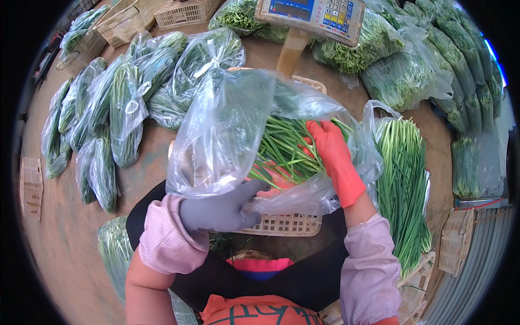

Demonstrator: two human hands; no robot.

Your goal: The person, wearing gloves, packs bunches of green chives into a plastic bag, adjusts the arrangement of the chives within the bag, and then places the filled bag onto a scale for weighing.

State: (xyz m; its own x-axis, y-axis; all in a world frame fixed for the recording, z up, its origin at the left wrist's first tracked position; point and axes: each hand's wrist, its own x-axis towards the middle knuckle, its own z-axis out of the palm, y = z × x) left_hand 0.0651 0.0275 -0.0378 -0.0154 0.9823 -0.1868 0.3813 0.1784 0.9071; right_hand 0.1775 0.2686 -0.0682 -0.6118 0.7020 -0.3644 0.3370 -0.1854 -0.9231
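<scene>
A clear plastic bag (222, 132) lies spread over a beige plastic crate (287, 225) in front of me. Inside its mouth is a bunch of long thin greens that look like garlic chives (284, 149). My left hand (219, 208), in a grey glove, pinches the near edge of the bag between thumb and fingers. My right hand (331, 151), in a red rubber glove, reaches into the bag with its fingers curled onto the chives; some fingertips are hidden among the leaves. Something red shows under the chives.
Loose chives (403, 184) with pale ends are stacked at my right. A scale (311, 16) stands beyond the crate. Bagged greens (127, 103) lie on the floor at left; more bagged greens (406, 70) are heaped at far right. Beige crates (127, 24) stand at far left.
</scene>
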